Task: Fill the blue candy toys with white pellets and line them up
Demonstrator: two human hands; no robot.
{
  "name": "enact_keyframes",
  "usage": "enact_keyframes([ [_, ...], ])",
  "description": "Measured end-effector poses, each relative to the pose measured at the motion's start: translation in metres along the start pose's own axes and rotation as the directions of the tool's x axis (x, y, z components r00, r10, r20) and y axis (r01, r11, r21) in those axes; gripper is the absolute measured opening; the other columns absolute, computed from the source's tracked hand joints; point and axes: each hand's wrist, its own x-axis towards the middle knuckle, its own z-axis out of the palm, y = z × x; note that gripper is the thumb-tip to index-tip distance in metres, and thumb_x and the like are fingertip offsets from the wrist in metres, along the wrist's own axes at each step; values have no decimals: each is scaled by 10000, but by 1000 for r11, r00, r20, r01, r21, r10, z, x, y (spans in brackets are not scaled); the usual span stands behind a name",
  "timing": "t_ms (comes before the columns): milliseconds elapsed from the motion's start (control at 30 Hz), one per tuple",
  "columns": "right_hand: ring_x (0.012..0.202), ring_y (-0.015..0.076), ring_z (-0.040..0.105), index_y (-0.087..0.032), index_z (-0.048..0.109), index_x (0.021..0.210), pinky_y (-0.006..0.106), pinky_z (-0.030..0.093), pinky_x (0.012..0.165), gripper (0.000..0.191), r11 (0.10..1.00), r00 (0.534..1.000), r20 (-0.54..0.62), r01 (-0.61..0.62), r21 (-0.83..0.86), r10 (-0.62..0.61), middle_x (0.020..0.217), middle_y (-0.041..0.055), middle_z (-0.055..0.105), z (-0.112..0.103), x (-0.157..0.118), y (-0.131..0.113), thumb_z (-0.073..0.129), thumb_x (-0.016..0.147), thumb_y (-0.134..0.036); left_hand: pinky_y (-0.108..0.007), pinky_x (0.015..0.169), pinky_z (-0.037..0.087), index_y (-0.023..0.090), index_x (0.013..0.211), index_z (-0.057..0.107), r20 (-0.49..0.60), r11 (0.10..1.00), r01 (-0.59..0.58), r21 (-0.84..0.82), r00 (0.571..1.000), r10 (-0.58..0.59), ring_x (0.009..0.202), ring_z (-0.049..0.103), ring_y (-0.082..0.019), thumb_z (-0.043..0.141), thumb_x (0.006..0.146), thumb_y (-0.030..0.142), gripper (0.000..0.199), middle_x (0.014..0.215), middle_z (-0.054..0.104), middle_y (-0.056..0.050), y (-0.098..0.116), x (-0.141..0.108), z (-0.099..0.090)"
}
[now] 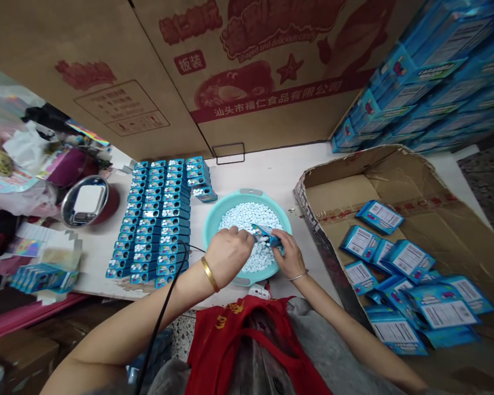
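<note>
Nearest, a red apron (239, 340) covers the person's chest, and a black cable (163, 312) lies across the left forearm, where a sudden arm movement could snag it and tug whatever it connects to. Over the middle of a teal plastic basin (209, 227), the two hands are close together: the right hand (287, 255) grips a small blue box (269, 238), tilted above the heap of pale candies (251, 219), while the fingertips (243, 235) of the left hand (228, 255) pinch at its end. Whether they hold a candy, I cannot tell. A loose grip or steep tilt could spill candies past the basin rim, or crush the thin box. To the left, rows of blue boxes (158, 219) stand tightly packed, so a careless elbow could topple them. To the right, flat blue packets (407, 260) lie loosely in a cardboard tray (346, 186), where they could slide together and get mixed up. Farthest right, stacked blue cartons (415, 82) lean against a large printed carton (271, 71), and a knock could bring them down.
</note>
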Motion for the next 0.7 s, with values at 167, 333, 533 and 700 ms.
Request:
enact_keyframes([
  [167,1119,258,557,-213,509,1206,502,464,982,425,998,999,-22,-47,39,48,1169,111,602,-3,3,3,454,792,-130,-329,730,465,169,1061,559,-114,981,162,-105,978,-174,909,577,-222,406,923,184,207,955,617,-83,-49,5,55],
  [333,1106,253,562,-212,518,1195,467,469,966,399,992,993,-40,-109,60,111,1163,110,606,-12,8,2,474,802,-160,-356,824,447,147,1074,557,41,923,271,-271,962,-271,978,561,-230,351,907,96,271,1034,609,-119,-66,39,152],
  [533,1043,239,581,-197,528,1175,416,479,918,371,977,977,-60,-198,80,203,1124,101,615,-18,13,1,524,805,-223,-301,858,454,213,1140,535,54,873,158,-461,987,-150,1010,581,-195,431,908,201,255,1115,625,-54,-19,67,198],
  [700,973,229,596,-191,535,1134,394,487,872,338,961,960,-100,-248,124,261,1065,89,624,-21,14,3,564,811,-289,-261,813,463,207,1160,507,-36,699,15,-715,998,-58,906,604,-161,484,895,291,279,1069,644,-28,-25,48,191],
])
